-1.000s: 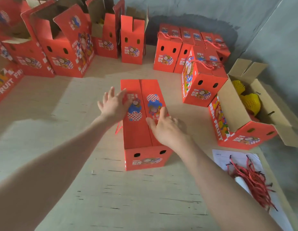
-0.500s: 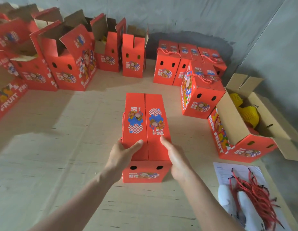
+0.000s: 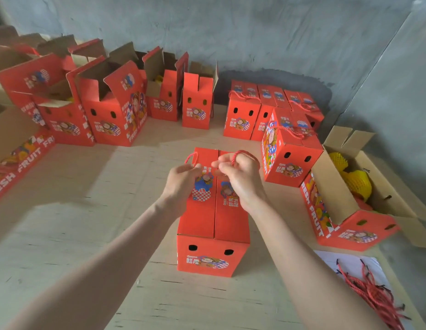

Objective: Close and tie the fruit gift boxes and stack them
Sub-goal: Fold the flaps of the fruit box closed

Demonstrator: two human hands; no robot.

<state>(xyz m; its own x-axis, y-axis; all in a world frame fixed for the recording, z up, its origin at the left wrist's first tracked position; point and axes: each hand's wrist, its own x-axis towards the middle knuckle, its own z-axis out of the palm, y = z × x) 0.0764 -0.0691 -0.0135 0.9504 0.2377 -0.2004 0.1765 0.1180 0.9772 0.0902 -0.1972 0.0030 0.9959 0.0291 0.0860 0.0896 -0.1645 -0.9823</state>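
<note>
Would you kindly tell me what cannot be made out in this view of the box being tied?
Head view: whether the red cord is knotted; the left hand and right hand, both pinching it, cover its ends.
Head view: what the closed box holds; its flaps hide it.
Head view: how much yellow fruit the open box holds; its wall hides most.
Head view: the spare cords' full extent; the bottom edge cuts them.

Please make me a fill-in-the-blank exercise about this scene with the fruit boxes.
1. The left hand and right hand each pinch red ____ above the middle box.
2. The front of that box has ____ holes.
3. Spare cords lie on white ____.
4. The fruit in the open box is ____.
Missing: cord; two; paper; yellow.
</note>
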